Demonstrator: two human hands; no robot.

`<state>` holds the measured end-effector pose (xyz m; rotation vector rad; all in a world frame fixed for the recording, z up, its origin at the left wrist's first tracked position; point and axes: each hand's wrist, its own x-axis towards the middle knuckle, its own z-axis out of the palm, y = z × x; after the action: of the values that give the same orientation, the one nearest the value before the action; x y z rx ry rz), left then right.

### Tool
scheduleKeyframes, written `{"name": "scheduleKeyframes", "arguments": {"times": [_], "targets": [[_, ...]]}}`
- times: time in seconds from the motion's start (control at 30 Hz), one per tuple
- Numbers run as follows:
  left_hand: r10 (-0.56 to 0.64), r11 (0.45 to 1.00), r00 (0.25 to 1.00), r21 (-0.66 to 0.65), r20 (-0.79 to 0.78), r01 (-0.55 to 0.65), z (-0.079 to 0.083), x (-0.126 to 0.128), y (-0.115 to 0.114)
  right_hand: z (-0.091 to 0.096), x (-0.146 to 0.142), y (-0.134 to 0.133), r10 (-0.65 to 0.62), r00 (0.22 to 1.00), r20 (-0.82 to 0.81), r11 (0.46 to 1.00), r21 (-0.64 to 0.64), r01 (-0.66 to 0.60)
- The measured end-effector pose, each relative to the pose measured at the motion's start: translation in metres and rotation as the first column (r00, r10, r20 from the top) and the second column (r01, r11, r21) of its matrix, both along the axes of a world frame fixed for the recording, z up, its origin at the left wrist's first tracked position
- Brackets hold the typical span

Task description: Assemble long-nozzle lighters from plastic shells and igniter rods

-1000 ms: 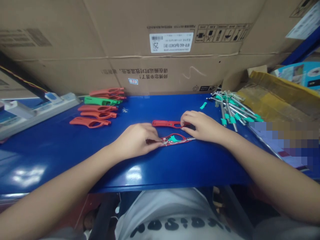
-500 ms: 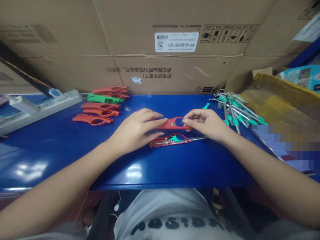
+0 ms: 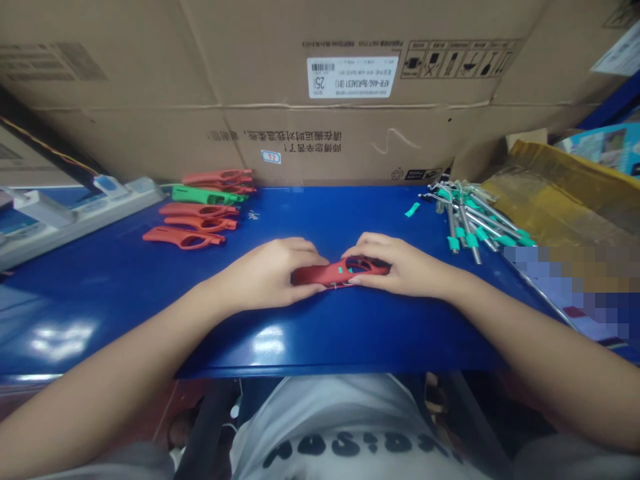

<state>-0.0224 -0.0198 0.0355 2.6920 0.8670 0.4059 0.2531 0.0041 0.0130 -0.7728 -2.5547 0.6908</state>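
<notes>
Between my two hands lies a red lighter casing (image 3: pixel 327 273), its upper shell half resting over the lower half on the table. A small green piece shows in its slot, and bits of the parts inside peek out along the near edge. My left hand (image 3: pixel 285 270) grips the wide left end, thumb on the near side and fingers on the far side. Around the right end, by the finger loop, my right hand (image 3: pixel 395 263) is closed in the same way. The metal tube seen earlier is hidden by the right hand.
Several orange-red shell halves (image 3: pixel 185 238) and a green one (image 3: pixel 207 195) lie at the left, near a white power strip (image 3: pixel 100 220). A heap of metal tubes with green parts (image 3: pixel 470 220) lies right. Behind stands a large cardboard box (image 3: pixel 200 80); a green scrap (image 3: pixel 413 210) lies nearby.
The red upper shell half has come down toward me onto the lower half, covering its inner parts. Both hands moved nearer and closed around the two ends.
</notes>
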Motion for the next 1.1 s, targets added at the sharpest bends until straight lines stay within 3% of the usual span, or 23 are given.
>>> {"name": "scheduleKeyframes", "arguments": {"times": [0.27, 1.1], "targets": [[0.01, 1.0, 0.998, 0.004, -0.067, -0.009, -0.0068, -0.0008, -0.0002, -0.008, 0.002, 0.0035, 0.047, 0.999, 0.019, 0.996, 0.071, -0.048], [0.078, 0.997, 0.984, 0.027, -0.159, -0.075, -0.0067, 0.0017, -0.0044, -0.0047, 0.0017, 0.0026, 0.04, 0.991, 0.128, 0.983, 0.173, -0.062]]}}
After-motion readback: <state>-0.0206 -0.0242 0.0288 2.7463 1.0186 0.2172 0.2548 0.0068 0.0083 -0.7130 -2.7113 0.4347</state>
